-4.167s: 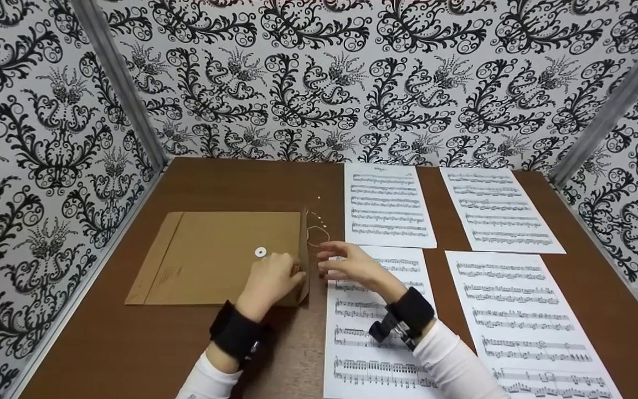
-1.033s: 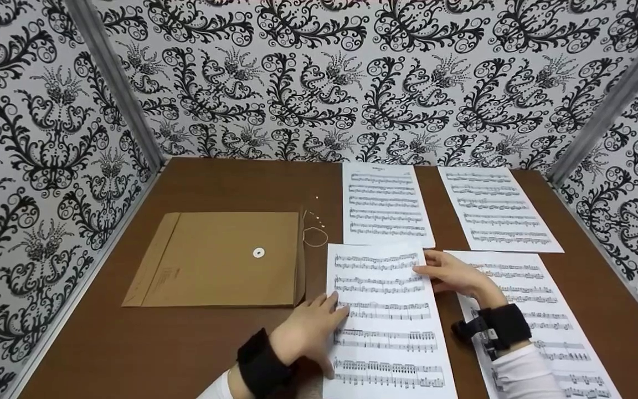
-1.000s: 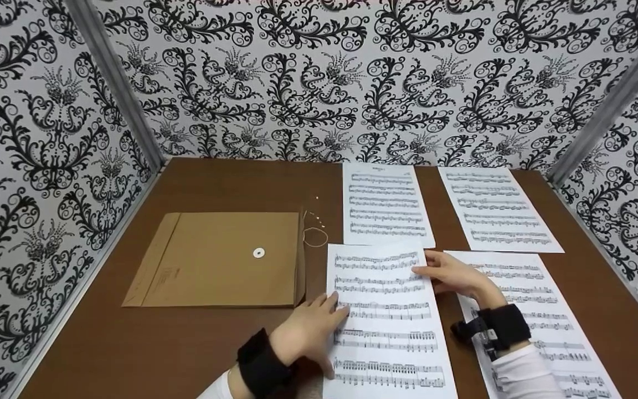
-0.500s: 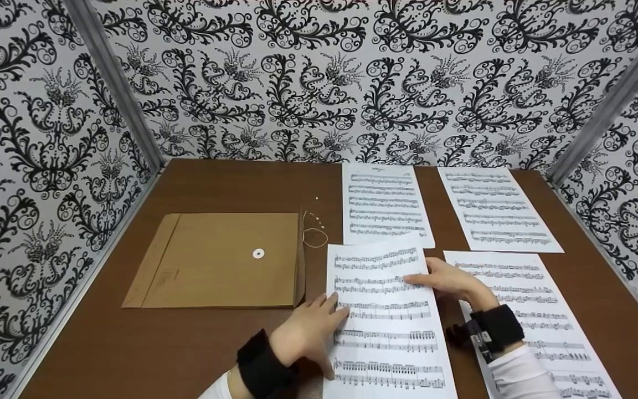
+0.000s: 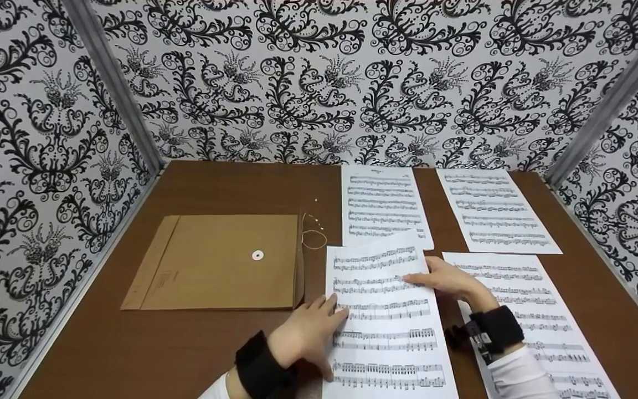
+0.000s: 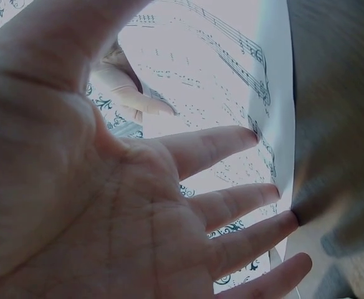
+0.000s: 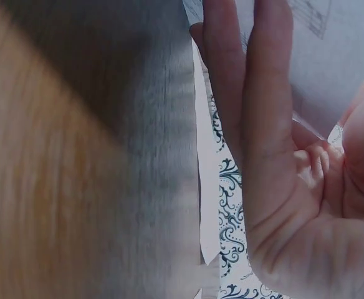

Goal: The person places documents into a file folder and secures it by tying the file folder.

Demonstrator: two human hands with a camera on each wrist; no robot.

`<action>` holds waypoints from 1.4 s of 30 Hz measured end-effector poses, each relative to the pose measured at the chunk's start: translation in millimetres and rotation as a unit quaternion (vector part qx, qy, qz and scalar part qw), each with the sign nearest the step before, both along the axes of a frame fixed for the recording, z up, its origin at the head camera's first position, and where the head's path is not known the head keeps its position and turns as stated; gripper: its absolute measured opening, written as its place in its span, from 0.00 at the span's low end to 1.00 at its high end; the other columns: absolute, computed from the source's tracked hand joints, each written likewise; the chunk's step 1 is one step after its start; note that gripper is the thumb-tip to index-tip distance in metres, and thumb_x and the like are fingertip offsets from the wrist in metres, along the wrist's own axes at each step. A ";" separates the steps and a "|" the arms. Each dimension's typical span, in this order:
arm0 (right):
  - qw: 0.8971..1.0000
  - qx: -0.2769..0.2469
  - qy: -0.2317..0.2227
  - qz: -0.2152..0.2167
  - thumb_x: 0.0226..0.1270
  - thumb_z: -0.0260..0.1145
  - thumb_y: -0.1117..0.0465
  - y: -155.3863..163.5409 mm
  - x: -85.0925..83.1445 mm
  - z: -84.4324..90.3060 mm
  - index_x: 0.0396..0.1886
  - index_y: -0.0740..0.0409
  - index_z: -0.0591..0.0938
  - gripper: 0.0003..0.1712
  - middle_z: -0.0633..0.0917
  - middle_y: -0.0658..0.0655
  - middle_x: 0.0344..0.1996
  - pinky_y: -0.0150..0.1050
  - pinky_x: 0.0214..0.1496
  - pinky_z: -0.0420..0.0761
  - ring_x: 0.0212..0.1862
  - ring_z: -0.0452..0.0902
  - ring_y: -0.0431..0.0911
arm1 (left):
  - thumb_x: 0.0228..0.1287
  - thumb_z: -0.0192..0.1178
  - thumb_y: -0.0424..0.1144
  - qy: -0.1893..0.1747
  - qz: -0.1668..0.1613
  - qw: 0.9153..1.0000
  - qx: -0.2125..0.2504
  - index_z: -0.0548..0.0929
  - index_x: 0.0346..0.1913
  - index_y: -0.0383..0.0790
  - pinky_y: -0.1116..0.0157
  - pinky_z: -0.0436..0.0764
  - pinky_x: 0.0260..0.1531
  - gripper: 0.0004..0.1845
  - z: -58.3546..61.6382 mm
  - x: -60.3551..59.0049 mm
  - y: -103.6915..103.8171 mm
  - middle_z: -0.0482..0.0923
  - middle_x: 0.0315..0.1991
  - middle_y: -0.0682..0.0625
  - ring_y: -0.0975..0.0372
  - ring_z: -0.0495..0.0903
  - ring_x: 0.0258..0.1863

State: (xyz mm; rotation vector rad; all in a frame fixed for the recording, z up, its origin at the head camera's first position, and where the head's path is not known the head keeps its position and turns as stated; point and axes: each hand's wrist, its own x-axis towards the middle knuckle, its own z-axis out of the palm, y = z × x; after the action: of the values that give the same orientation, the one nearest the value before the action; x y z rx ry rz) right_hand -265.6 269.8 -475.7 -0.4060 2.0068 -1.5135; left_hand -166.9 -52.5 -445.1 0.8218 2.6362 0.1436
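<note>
Both my hands are on the nearest sheet of music [image 5: 385, 316], lying on the brown table [image 5: 130, 343] right of the kraft envelope [image 5: 219, 263]: left hand [image 5: 308, 332] flat-fingered at its left edge, right hand [image 5: 452, 280] pinching its lifted right edge.

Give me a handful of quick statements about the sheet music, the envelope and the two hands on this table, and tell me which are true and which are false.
1. Both hands touch the near-left music sheet. True.
2. The brown envelope lies right of all the sheets. False: it lies left of them.
3. Four music sheets are on the table. True.
4. The left hand rests on the envelope. False: it is at the sheet's left edge.
5. The right hand holds the sheet's right edge. True.
</note>
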 end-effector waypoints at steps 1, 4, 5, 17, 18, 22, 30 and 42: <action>1.000 -0.002 0.001 0.000 0.76 0.62 0.63 -0.3 0.2 0.5 0.67 0.74 0.71 0.27 0.90 0.60 0.49 0.42 0.45 0.90 0.43 0.91 0.46 | 0.33 0.86 0.58 0.000 0.000 1.000 -0.001 0.63 0.79 0.52 0.48 0.69 0.75 0.65 -0.1 0.1 -0.1 0.57 0.82 0.42 0.46 0.61 0.80; 1.000 -0.004 0.005 -0.002 0.76 0.62 0.63 -0.2 0.8 1.9 0.67 0.75 0.71 0.27 0.91 0.58 0.48 0.41 0.44 0.90 0.42 0.91 0.45 | 0.33 0.86 0.58 -0.001 0.003 1.000 -0.002 0.63 0.79 0.52 0.48 0.68 0.76 0.65 -0.7 0.2 0.1 0.57 0.82 0.42 0.46 0.61 0.80; 1.000 -0.004 0.007 -0.003 0.76 0.62 0.62 0.1 1.0 2.3 0.67 0.75 0.71 0.27 0.91 0.58 0.48 0.40 0.44 0.90 0.42 0.91 0.45 | 0.33 0.86 0.59 0.002 0.001 1.000 -0.006 0.63 0.79 0.52 0.48 0.68 0.75 0.65 -1.0 0.3 0.2 0.57 0.82 0.42 0.46 0.61 0.80; 0.999 -0.028 0.015 -0.011 0.76 0.62 0.63 1.0 1.4 4.8 0.66 0.76 0.72 0.26 0.92 0.51 0.45 0.39 0.45 0.90 0.42 0.91 0.44 | 0.40 0.81 0.63 0.020 -0.006 1.000 -0.016 0.63 0.79 0.50 0.49 0.68 0.75 0.61 0.3 1.3 -1.8 0.59 0.81 0.41 0.47 0.64 0.79; 0.999 -0.032 0.015 -0.012 0.76 0.62 0.63 1.5 1.6 5.6 0.65 0.76 0.72 0.26 0.92 0.50 0.45 0.39 0.44 0.90 0.42 0.91 0.44 | 0.42 0.80 0.63 0.020 -0.002 1.000 -0.014 0.63 0.79 0.50 0.49 0.68 0.75 0.60 1.1 1.5 -2.1 0.59 0.81 0.41 0.47 0.64 0.78; 0.999 -0.043 0.018 -0.012 0.77 0.61 0.63 4.3 2.3 10.3 0.66 0.76 0.72 0.26 0.92 0.49 0.44 0.39 0.43 0.90 0.42 0.92 0.44 | 0.50 0.76 0.62 0.017 0.021 1.000 0.009 0.65 0.78 0.46 0.48 0.69 0.75 0.54 3.8 1.3 -3.7 0.63 0.79 0.39 0.45 0.68 0.76; 0.995 -0.103 0.007 -0.009 0.78 0.57 0.67 13.8 2.6 20.0 0.68 0.72 0.71 0.23 0.91 0.52 0.48 0.41 0.48 0.89 0.46 0.91 0.46 | 0.60 0.70 0.61 0.011 0.035 0.999 0.040 0.67 0.76 0.38 0.49 0.77 0.67 0.48 15.5 2.5 -11.0 0.72 0.73 0.39 0.46 0.76 0.70; 0.987 -0.157 0.007 -0.026 0.80 0.53 0.69 25.8 2.1 29.0 0.66 0.65 0.74 0.19 0.91 0.53 0.49 0.42 0.49 0.89 0.48 0.91 0.48 | 0.65 0.66 0.59 0.028 0.036 0.995 0.090 0.80 0.29 0.48 0.65 0.70 0.24 0.19 28.1 1.1 -21.7 0.77 0.21 0.56 0.62 0.79 0.25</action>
State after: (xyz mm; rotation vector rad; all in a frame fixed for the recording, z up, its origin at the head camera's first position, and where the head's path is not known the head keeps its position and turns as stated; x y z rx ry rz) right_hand -263.5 295.6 -446.6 -0.4944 1.8030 -1.8729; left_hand -165.7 -74.3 -417.0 0.7970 2.7362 0.3884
